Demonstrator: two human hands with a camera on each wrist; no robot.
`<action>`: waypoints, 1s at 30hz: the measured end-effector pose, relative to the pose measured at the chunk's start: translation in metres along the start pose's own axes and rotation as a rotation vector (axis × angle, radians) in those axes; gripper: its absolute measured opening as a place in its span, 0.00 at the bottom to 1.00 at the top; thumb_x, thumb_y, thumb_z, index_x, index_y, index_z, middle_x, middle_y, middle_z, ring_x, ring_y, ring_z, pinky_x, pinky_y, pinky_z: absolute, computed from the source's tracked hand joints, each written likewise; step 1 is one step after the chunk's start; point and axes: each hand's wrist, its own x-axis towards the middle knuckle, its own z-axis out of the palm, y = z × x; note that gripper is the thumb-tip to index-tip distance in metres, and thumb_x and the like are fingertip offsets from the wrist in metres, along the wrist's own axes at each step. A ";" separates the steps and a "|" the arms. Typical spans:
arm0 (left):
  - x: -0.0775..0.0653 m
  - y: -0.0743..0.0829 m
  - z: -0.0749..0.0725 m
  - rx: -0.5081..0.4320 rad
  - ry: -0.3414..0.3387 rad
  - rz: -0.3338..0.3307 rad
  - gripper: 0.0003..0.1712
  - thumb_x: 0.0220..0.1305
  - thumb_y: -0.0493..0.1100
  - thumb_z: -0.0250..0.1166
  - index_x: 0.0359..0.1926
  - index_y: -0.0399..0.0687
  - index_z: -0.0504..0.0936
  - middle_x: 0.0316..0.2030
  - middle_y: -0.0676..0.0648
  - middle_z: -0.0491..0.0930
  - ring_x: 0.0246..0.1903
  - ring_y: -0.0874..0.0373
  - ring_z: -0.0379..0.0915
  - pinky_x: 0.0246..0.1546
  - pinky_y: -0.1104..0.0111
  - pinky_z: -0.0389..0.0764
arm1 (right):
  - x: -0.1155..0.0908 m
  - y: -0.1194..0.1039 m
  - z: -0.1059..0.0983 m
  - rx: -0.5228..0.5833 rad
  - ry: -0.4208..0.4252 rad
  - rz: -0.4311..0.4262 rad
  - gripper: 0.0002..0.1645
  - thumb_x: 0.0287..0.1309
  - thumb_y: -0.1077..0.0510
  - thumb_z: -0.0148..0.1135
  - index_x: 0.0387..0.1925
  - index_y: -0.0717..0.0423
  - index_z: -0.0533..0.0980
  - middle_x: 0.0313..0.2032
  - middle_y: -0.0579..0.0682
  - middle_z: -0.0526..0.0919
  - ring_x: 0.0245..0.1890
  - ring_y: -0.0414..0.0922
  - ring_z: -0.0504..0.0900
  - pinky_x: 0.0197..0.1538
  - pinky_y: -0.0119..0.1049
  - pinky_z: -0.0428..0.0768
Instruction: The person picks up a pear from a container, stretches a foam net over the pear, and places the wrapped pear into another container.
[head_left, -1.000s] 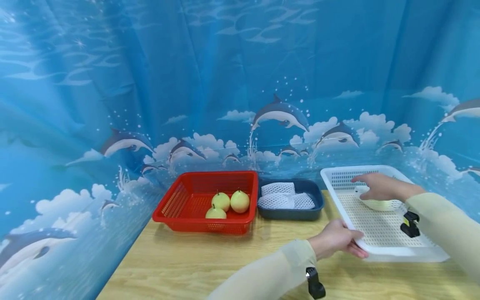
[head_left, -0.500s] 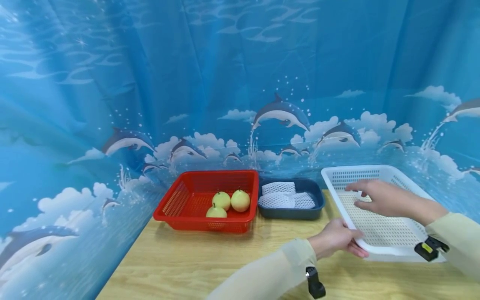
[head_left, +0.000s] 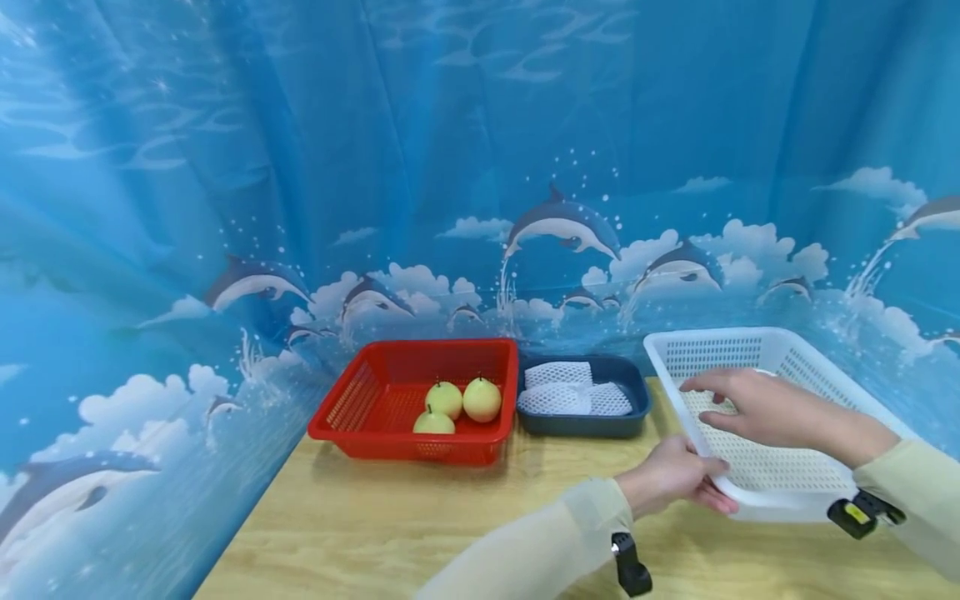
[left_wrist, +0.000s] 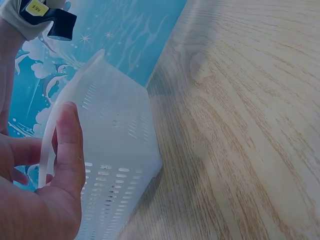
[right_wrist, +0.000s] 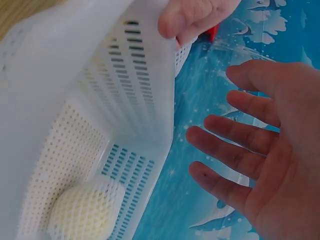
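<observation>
1. Head view: left hand (head_left: 675,473) grips the near left corner of the white basket (head_left: 780,502), thumb and fingers on either side of its rim.
2. Over the white basket hangs the right hand (head_left: 772,408), its back to the camera, fingers loosely bent, holding nothing.
3. Left of the white basket sits a dark blue tray (head_left: 585,427) of white mesh foam sleeves (head_left: 555,397); farther left, a perforated red plastic basket (head_left: 412,450) bears three smooth yellow pears (head_left: 482,400).
4. Left wrist view: the left hand pinches the white basket's rim; slotted, translucent plastic walls rise beside the grained wood tabletop (left_wrist: 235,130).
5. Right wrist view: the right hand's fingers are spread; inside the white basket, a round, pale-yellow fruit in foam netting (right_wrist: 82,212) rests on the perforated floor.
</observation>
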 end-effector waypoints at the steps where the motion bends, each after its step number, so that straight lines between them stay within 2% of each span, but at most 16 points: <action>1: 0.000 0.000 0.000 0.000 0.001 -0.002 0.06 0.66 0.33 0.63 0.31 0.36 0.79 0.23 0.29 0.83 0.43 0.24 0.79 0.29 0.62 0.87 | 0.000 -0.002 0.000 0.000 0.000 -0.001 0.24 0.60 0.56 0.68 0.58 0.54 0.79 0.53 0.52 0.84 0.41 0.42 0.85 0.42 0.40 0.84; 7: -0.002 0.000 0.002 0.023 -0.009 -0.030 0.06 0.67 0.34 0.62 0.32 0.37 0.80 0.24 0.31 0.84 0.42 0.26 0.80 0.32 0.61 0.87 | -0.005 -0.013 0.003 0.011 0.000 -0.002 0.23 0.62 0.54 0.68 0.59 0.52 0.78 0.53 0.49 0.84 0.41 0.38 0.83 0.40 0.35 0.82; 10: -0.002 0.000 0.001 0.022 -0.019 -0.032 0.06 0.67 0.36 0.62 0.33 0.39 0.81 0.25 0.31 0.85 0.43 0.27 0.80 0.33 0.60 0.87 | -0.008 -0.020 0.003 0.011 0.027 -0.008 0.23 0.62 0.54 0.67 0.59 0.50 0.78 0.53 0.48 0.84 0.41 0.38 0.83 0.38 0.34 0.81; 14: -0.001 0.001 -0.001 0.014 -0.035 -0.011 0.03 0.67 0.36 0.62 0.36 0.45 0.81 0.26 0.28 0.84 0.43 0.26 0.79 0.34 0.58 0.87 | -0.010 -0.029 0.002 0.017 0.057 -0.017 0.22 0.63 0.53 0.66 0.59 0.48 0.78 0.53 0.45 0.84 0.42 0.38 0.83 0.39 0.35 0.81; 17: -0.001 0.000 -0.001 0.014 -0.039 0.018 0.06 0.67 0.35 0.61 0.40 0.50 0.81 0.25 0.28 0.84 0.41 0.25 0.80 0.33 0.57 0.87 | -0.014 -0.036 0.002 0.052 0.050 -0.011 0.22 0.66 0.50 0.65 0.60 0.46 0.78 0.52 0.42 0.84 0.42 0.36 0.82 0.38 0.34 0.81; 21: -0.003 -0.002 -0.001 0.021 -0.052 0.048 0.07 0.69 0.35 0.60 0.39 0.52 0.83 0.26 0.27 0.83 0.41 0.23 0.80 0.31 0.57 0.87 | -0.021 -0.040 0.005 0.100 0.054 -0.007 0.20 0.68 0.48 0.62 0.59 0.45 0.78 0.50 0.38 0.83 0.41 0.30 0.79 0.37 0.33 0.80; 24: -0.003 -0.004 -0.002 0.030 -0.052 0.061 0.09 0.68 0.35 0.59 0.37 0.49 0.85 0.23 0.30 0.83 0.40 0.23 0.80 0.30 0.58 0.87 | -0.026 -0.042 0.008 0.114 0.081 -0.014 0.19 0.68 0.49 0.62 0.58 0.45 0.79 0.47 0.35 0.82 0.39 0.27 0.77 0.36 0.32 0.79; 28: -0.005 -0.006 -0.004 0.056 0.003 0.062 0.12 0.66 0.33 0.56 0.33 0.47 0.85 0.17 0.40 0.80 0.36 0.25 0.82 0.27 0.58 0.87 | -0.029 -0.046 0.011 0.118 0.117 -0.028 0.19 0.67 0.49 0.63 0.57 0.44 0.79 0.45 0.34 0.82 0.38 0.26 0.76 0.35 0.32 0.78; 30: -0.009 -0.005 -0.007 0.075 0.019 0.054 0.11 0.67 0.35 0.56 0.33 0.47 0.84 0.16 0.42 0.79 0.34 0.27 0.83 0.27 0.57 0.87 | -0.031 -0.048 0.012 0.126 0.144 -0.039 0.18 0.67 0.50 0.64 0.57 0.43 0.80 0.45 0.34 0.83 0.38 0.25 0.76 0.34 0.31 0.78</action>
